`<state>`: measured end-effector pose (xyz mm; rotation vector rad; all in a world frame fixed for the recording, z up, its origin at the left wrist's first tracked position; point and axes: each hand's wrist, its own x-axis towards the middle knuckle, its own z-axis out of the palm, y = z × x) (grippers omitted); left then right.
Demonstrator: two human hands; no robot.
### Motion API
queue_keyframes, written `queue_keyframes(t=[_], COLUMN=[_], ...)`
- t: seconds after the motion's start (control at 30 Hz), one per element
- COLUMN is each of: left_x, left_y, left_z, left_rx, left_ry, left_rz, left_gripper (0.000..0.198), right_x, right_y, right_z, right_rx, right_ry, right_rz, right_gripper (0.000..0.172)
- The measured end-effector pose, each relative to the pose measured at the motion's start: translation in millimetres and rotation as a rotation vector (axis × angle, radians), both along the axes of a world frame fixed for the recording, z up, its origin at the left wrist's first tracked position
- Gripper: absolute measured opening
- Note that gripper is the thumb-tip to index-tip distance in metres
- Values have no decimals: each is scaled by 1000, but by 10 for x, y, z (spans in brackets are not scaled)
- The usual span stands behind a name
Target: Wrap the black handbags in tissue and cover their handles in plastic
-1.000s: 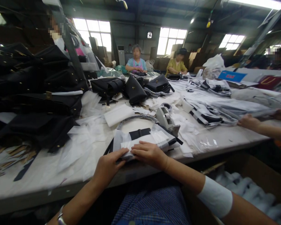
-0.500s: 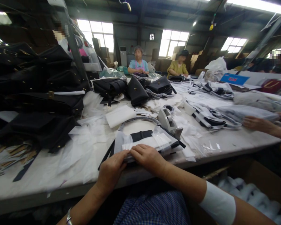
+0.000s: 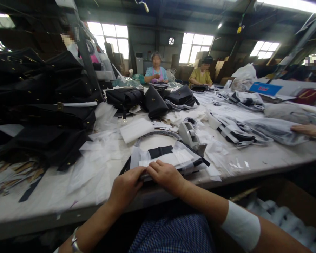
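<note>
A black handbag point(image 3: 160, 151) lies at the table's near edge, partly covered by white wrapping sheets point(image 3: 183, 157). Its handle point(image 3: 159, 133), bound in clear film, arches away on the far side. My left hand point(image 3: 127, 184) pinches the bag's wrapped near edge, thumb and fingers together. Right beside it, my right hand point(image 3: 166, 176) is curled over the same edge, with the fingertips of both hands almost meeting. What lies under the fingers is hidden. Just behind the bag's right side stands a grey tape dispenser point(image 3: 189, 135).
Black bags point(image 3: 39, 130) are piled high on the left, with more black bags point(image 3: 154, 102) beyond the handle. Loose white sheets point(image 3: 136, 130) litter the table point(image 3: 105, 179). At right, a co-worker's hand point(image 3: 307, 129) touches a film-wrapped bag point(image 3: 275, 130). Two people sit opposite.
Both my hands stay on the bag's near edge, barely shifted. The co-worker's hand at right has moved back and right along the film-wrapped bag; their second hand has left view.
</note>
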<state>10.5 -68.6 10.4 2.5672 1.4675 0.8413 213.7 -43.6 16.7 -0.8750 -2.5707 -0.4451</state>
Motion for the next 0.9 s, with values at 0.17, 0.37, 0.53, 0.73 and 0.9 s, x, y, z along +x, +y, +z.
queue_keyframes(t=[0.17, 0.37, 0.53, 0.73, 0.9], left_x=[42, 46, -6, -87, -110], left_y=[-35, -65, -137, -224, -236], left_z=[-271, -301, -258, -321, -391], left_rx=[164, 325, 459, 472, 448], left_ry=[-24, 4, 96, 109, 85], left_rz=[38, -5, -95, -186, -195], left_gripper=[39, 31, 24, 35, 35], right_x=[144, 158, 155, 159, 251], right_y=[2, -38, -66, -86, -219], right_z=[-47, -157, -213, -266, -289], right_rx=[-74, -18, 42, 91, 57], right_ry=[167, 216, 231, 269, 289], right_rz=[111, 143, 170, 197, 205], right_gripper=[16, 13, 14, 15, 29])
